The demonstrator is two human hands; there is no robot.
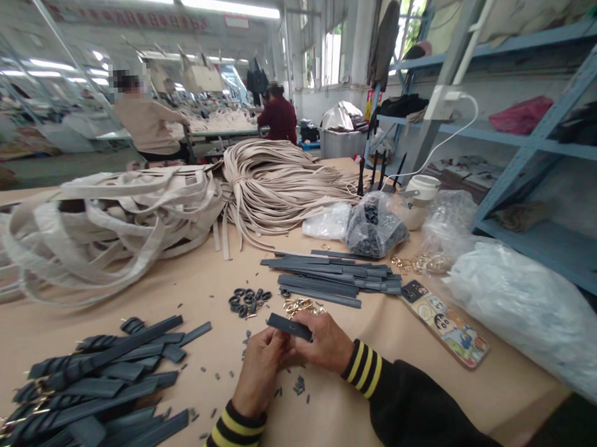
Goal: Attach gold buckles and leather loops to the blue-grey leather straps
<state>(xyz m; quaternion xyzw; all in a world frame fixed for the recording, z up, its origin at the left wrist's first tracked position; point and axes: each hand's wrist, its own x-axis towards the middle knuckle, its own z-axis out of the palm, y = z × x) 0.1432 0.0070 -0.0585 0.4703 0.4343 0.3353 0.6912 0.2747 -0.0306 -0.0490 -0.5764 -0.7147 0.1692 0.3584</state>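
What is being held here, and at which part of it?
A dark strap: the right hand grips its near end; the left hand's exact hold cannot be told.

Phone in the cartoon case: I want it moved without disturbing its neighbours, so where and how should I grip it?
I'd grip the phone by its long edges, mid-length, from its bare near-left side: it lies flat, with dark strips at its camera end and a plastic bag beyond.

Blue metal shelving (pixel 525 148), bright windows (pixel 333 56)
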